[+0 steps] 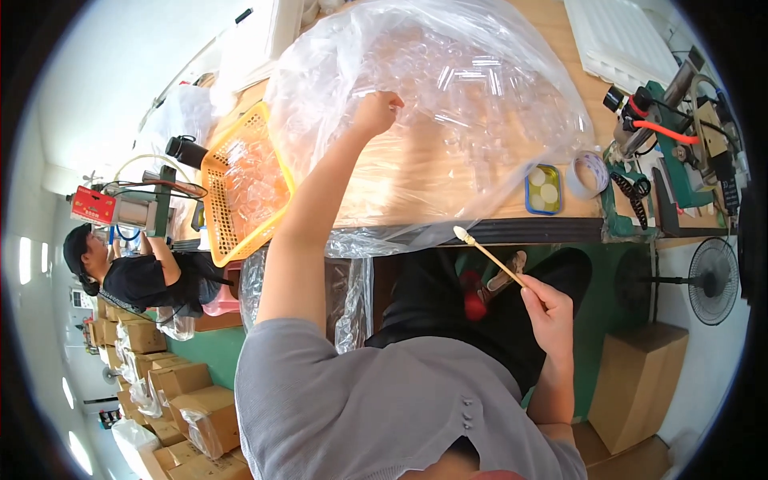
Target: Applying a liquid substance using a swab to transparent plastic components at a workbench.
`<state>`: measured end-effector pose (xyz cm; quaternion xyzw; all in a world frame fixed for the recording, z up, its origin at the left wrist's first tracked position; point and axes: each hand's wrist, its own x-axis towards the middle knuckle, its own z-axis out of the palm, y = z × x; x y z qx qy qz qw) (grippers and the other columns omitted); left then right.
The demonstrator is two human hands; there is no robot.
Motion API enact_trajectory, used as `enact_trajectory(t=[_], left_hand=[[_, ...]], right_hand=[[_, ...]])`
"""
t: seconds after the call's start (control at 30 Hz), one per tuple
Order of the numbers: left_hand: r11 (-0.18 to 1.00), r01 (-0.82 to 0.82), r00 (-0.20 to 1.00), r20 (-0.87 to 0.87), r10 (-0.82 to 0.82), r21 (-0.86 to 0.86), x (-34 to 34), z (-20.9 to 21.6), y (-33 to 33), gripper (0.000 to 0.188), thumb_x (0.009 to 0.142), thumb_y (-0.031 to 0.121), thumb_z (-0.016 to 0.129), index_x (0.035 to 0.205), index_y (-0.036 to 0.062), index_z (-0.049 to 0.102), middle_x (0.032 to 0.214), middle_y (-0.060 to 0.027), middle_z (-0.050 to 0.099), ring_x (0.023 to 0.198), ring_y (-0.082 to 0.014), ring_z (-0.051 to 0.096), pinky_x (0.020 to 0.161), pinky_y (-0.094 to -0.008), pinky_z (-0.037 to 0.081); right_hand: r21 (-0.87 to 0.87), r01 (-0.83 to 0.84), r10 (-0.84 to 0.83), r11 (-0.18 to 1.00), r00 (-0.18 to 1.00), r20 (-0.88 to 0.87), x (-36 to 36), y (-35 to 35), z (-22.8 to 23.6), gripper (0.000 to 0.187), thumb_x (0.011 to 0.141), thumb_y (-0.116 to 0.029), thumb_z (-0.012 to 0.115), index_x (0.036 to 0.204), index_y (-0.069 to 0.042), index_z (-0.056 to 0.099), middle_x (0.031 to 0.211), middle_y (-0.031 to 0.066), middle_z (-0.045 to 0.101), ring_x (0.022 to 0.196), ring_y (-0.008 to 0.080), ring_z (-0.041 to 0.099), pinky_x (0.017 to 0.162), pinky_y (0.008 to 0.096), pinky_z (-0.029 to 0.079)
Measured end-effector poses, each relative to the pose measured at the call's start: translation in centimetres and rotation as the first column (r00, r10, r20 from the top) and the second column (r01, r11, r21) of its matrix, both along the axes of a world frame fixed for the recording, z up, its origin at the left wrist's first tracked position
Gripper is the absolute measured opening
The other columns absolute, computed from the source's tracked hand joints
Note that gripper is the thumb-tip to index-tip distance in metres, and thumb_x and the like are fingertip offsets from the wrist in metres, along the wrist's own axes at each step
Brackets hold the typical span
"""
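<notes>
My left hand (pixel 376 114) reaches over a large clear plastic bag (pixel 320 88) spread on the wooden table (pixel 376 204). Its fingers are curled together beside a heap of small transparent plastic pieces (pixel 472 88); whatever they may hold cannot be made out. In front of my body, off the table's near edge, my right hand (pixel 550 316) grips a thin wooden stick (pixel 498 262). The stick slants up to the left, its thicker pale tip pointing toward the table. Near that edge lies a small blue-rimmed box (pixel 544 190) with round pale discs inside.
A yellow basket (pixel 210 188) of clear pieces stands left. A tape roll (pixel 588 174), black scissors (pixel 630 198) and a green bench machine (pixel 680 164) are right, above a fan (pixel 714 280). Another person (pixel 148 272) works at far left, near cardboard boxes (pixel 206 408).
</notes>
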<state>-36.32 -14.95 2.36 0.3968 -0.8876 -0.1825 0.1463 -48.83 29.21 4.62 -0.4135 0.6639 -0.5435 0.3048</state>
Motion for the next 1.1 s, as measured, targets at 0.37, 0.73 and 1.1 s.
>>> enact_trajectory(t=[0.37, 0.73, 1.1], left_hand=[[0.915, 0.301, 0.942, 0.23, -0.242, -0.267, 1.7, -0.9, 1.0, 0.016, 0.074, 0.001, 0.054, 0.086, 0.0083, 0.063, 0.101, -0.0109, 0.058, 0.079, -0.0307, 0.062, 0.069, -0.0426, 0.049], [0.771, 0.585, 0.534, 0.835, -0.133, -0.252, -3.5, 0.6, 0.9, 0.033, 0.083, 0.012, 0.054, 0.114, 0.0206, 0.053, 0.109, -0.0114, 0.054, 0.09, -0.0271, 0.063, 0.071, -0.0368, 0.052], [0.741, 0.634, 0.567, 0.785, -0.25, -0.222, -2.5, -0.5, 0.8, 0.027, 0.085, 0.015, 0.049, 0.11, 0.0239, 0.055, 0.108, -0.0148, 0.052, 0.081, -0.0315, 0.063, 0.068, -0.0387, 0.053]], right_hand=[[0.018, -0.003, 0.003, 1.0, 1.0, -0.003, -0.5, 0.1, 0.1, 0.02, 0.085, -0.002, 0.058, 0.104, 0.003, 0.063, 0.073, -0.0012, 0.058, 0.062, 0.0028, 0.044, 0.056, 0.0175, 0.036], [-0.004, -0.031, 0.031, 1.0, 0.999, 0.017, 0.4, -0.1, -0.3, 0.02, 0.085, -0.002, 0.058, 0.105, 0.003, 0.062, 0.073, -0.0018, 0.057, 0.062, 0.0031, 0.043, 0.055, 0.0175, 0.035], [0.044, -0.005, 0.002, 0.999, 0.998, 0.055, -0.4, 0.6, -0.4, 0.02, 0.085, -0.003, 0.058, 0.104, 0.003, 0.063, 0.078, 0.002, 0.063, 0.066, 0.0049, 0.05, 0.06, 0.0186, 0.04]])
